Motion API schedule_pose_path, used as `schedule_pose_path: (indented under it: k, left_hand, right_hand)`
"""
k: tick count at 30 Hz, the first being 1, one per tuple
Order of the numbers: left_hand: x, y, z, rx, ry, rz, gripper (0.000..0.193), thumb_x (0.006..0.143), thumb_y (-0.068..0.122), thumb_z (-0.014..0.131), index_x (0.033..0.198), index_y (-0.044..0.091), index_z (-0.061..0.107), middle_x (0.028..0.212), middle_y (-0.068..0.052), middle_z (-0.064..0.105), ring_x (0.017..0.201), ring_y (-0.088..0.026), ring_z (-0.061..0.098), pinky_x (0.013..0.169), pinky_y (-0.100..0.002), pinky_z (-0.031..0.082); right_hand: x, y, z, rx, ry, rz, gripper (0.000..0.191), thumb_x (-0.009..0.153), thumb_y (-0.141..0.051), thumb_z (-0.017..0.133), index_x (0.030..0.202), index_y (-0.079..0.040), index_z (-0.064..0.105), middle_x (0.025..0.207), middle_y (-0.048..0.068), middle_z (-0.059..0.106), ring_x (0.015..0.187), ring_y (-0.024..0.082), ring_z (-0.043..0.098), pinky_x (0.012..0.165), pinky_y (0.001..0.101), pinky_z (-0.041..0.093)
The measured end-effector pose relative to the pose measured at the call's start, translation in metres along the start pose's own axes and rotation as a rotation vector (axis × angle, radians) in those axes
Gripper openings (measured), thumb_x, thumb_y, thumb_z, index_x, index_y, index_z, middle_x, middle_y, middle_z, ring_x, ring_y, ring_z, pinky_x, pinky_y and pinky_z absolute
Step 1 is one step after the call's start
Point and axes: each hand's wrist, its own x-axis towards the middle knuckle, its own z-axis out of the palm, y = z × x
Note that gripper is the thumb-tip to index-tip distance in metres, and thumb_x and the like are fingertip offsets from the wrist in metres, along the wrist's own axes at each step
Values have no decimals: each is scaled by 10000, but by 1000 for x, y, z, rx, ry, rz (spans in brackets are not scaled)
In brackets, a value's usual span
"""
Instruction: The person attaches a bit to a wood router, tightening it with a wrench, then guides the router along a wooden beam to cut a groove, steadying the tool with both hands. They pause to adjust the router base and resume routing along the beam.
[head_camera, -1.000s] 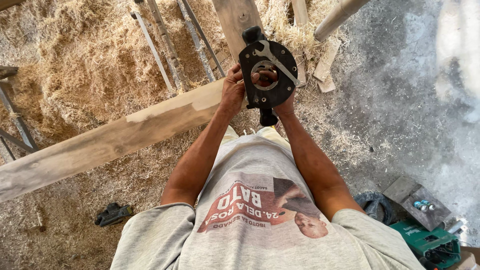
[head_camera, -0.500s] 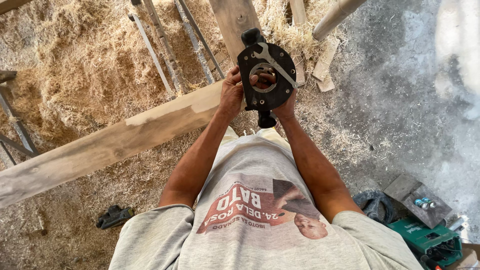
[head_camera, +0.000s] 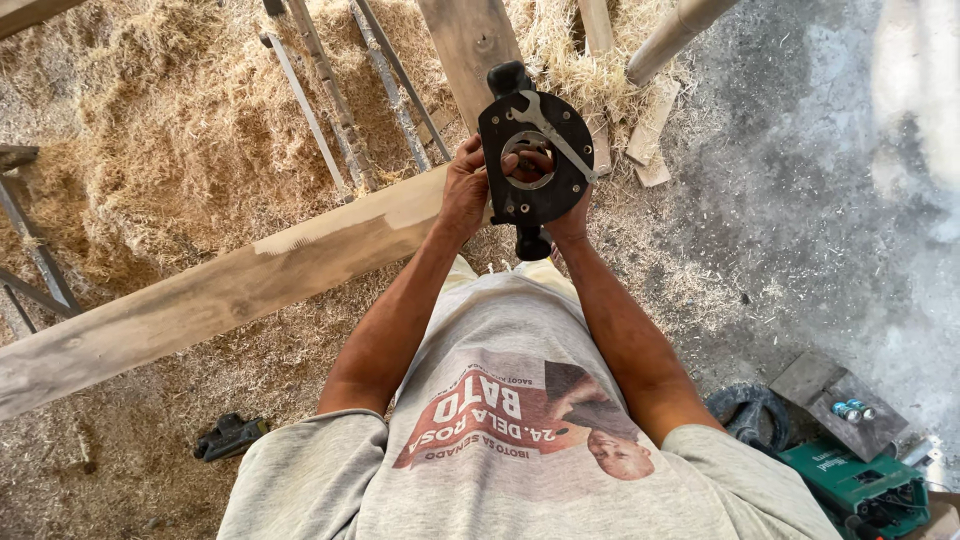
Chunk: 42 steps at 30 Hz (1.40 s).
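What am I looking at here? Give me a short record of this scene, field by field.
Setting: workshop floor covered in wood shavings
Tool in hand: black router turned base-up
Left hand: grips the router's left side
Right hand: supports the router's right side, fingers at the centre opening
On the tool: metal wrench lying across the round base
In front of the person: long wooden plank
Lower right: green tool case
Lower left: small dark tool on the floor
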Motion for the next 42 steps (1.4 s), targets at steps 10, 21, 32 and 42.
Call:
schedule_pose_path:
  k: [10,21,32,42]
  left_hand:
    - [-4,-4,-3,29,20,-19,290,841,143,881,1104,49,803,1558,-43,341,1370,-185,477,1059,-337,556]
    - [-1,-4,-7,10,37,-12,282,833,165,880,1078,46,809,1565,-38,324,1375,-173,458,1038,-337,558]
    - [7,-2,-4,16,20,-5,293,831,167,871,1080,31,799,1550,-24,340,1331,-168,522,1053,-334,546]
    - [10,-1,0,-21,34,-35,272,814,126,880,1059,34,803,1513,-20,350,1276,-184,539,953,-323,589]
  right_hand:
    - [2,-4,-17,-374,-154,-130,436,923,-63,777,1340,-24,654,1296,133,716,1197,238,675,1034,377,530]
    - [-3,2,-1,104,5,115,381,920,-151,756,1269,-63,629,1253,43,684,1152,138,666,1017,276,546]
    - [1,0,-4,-192,13,-55,406,928,-81,773,1309,-16,648,1253,99,716,1158,181,688,1042,334,542]
    - [6,7,-9,-104,2,-51,525,906,-70,786,1363,20,545,1312,90,647,1210,190,634,1056,325,521]
